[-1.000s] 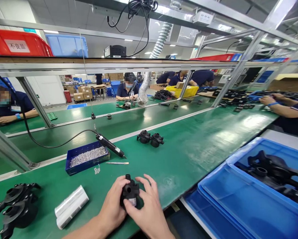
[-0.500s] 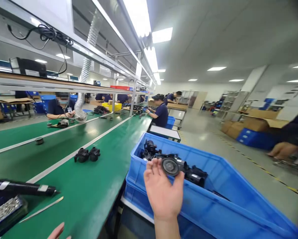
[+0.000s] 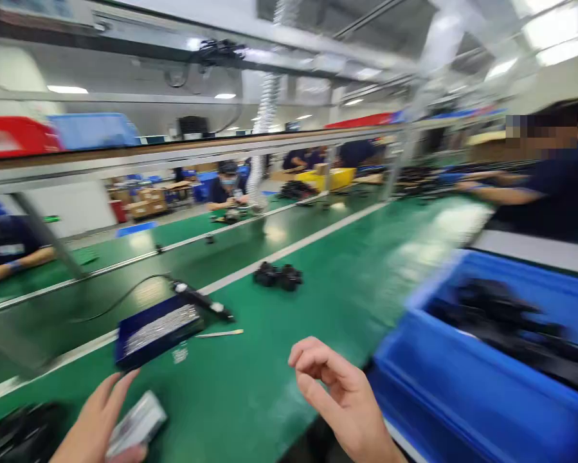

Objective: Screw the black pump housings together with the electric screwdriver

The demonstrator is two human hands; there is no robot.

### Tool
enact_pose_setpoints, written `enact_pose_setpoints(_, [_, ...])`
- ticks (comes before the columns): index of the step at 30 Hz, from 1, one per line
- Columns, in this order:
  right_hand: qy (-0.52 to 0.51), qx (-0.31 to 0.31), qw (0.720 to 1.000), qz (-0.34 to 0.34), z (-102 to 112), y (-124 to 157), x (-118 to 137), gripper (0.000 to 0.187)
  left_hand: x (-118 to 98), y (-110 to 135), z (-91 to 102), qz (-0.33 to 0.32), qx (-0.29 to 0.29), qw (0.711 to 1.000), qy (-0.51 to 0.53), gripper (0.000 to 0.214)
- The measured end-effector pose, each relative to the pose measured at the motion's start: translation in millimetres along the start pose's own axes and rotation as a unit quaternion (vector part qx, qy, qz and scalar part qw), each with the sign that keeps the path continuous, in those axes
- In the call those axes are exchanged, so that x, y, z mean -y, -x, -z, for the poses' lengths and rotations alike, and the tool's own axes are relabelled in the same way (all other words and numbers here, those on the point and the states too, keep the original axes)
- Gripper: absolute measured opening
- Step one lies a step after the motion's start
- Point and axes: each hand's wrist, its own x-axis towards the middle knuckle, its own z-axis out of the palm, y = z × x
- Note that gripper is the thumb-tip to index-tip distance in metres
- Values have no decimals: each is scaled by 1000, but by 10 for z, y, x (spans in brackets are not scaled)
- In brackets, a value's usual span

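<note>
My left hand (image 3: pixel 98 418) reaches over the green work surface (image 3: pixel 231 392) at lower left, fingers stretched out and thumb apart. Beside its thumb is a small whitish rectangular item (image 3: pixel 139 424), blurred; no grip on it shows. Just past the fingertips sits a dark blue tray (image 3: pixel 125 331) of small shiny metal pieces. Above the table's near edge, left of the blue bin (image 3: pixel 443 386), my right hand (image 3: pixel 339 399) is loosely curved, with a gap between thumb and fingers and nothing seen inside. Dark parts (image 3: pixel 505 308) lie in the bin.
A black pen-shaped power tool (image 3: pixel 204 301) with a cable lies behind the tray, near a thin stick (image 3: pixel 221 333). Two black parts (image 3: pixel 278 275) stand mid-table. Black parts (image 3: pixel 28 431) lie at lower left. A co-worker (image 3: pixel 553 173) sits at far right; a metal shelf (image 3: pixel 197 151) spans above.
The view has swung left. The round dark part in my right hand is gone, and that hand has moved from over the bin to the table edge. My left hand has come further into view.
</note>
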Motion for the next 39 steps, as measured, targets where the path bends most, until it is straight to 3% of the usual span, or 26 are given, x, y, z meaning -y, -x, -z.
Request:
enact_pose_setpoints(1, [33, 80, 996, -19, -185, -110, -46, 15, 13, 70, 134, 40, 46, 998, 13, 73])
enact_pose_setpoints(3, [95, 222, 970, -34, -593, -313, -119, 9, -21, 130, 271, 104, 83, 990, 51, 80])
enact_pose_setpoints(6, [161, 357, 920, 2, -1192, -508, -234, 6, -82, 144, 243, 126, 87, 981, 122, 88])
enact_pose_setpoints(10, [109, 444, 889, 6, -1756, -563, -530, 41, -39, 236, 134, 94, 70, 973, 198, 86])
enact_pose_setpoints(13, [45, 457, 887, -42, -1991, -517, -750, 44, 37, 279, 86, 67, 75, 964, 247, 74])
enact_pose_setpoints(16, [-9, 413, 908, -76, -2081, -488, -836, 26, 62, 252, 5, 46, 54, 958, 279, 70])
enact_pose_setpoints(19, [-18, 360, 928, -97, -2064, -503, -822, 15, 44, 205, -92, 57, -11, 957, 285, 48])
enact_pose_setpoints(25, [23, 360, 925, -116, -2010, -508, -825, 25, 7, 160, -166, 100, -93, 939, 314, 25])
enact_pose_setpoints(28, [10, 345, 931, -117, -2022, -503, -847, 15, -25, 152, -179, 115, -102, 934, 322, 14])
enact_pose_setpoints(36, [4, 329, 935, -133, -2060, -485, -896, 16, -60, 173, -262, 135, -137, 938, 288, 31])
enact_pose_setpoints(39, [42, 313, 946, -71, -2043, -477, -897, 14, -31, 183, -288, 154, -146, 932, 293, 32])
